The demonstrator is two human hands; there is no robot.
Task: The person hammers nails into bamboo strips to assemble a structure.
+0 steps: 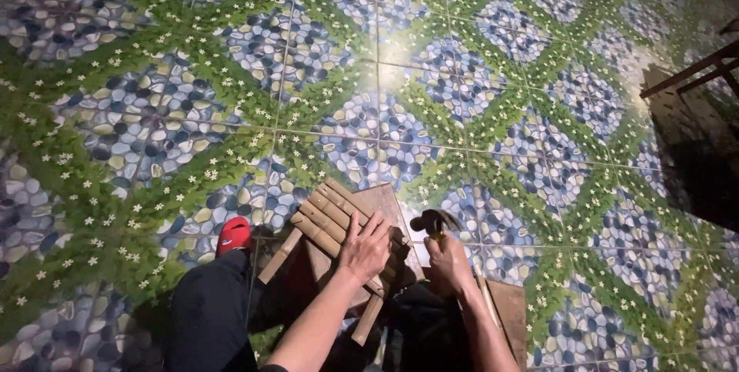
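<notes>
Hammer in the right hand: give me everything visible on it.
The hammer shows only its dark metal head, a claw type as far as the dim light lets me tell, with a glint on top. The head points up and away from the person, above the tiled floor. The right hand is wrapped around the handle just under the head, hiding nearly all of it; handle material cannot be told. The head sits just right of the bamboo slats pressed by the left hand, apparently not touching them.

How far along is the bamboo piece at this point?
Done: several bamboo slats already lie side by side across a wooden frame. In hand: the left hand presses on the slats, and the right hand grips a hammer. Left: cannot tell; fastenings aren't visible.
</notes>
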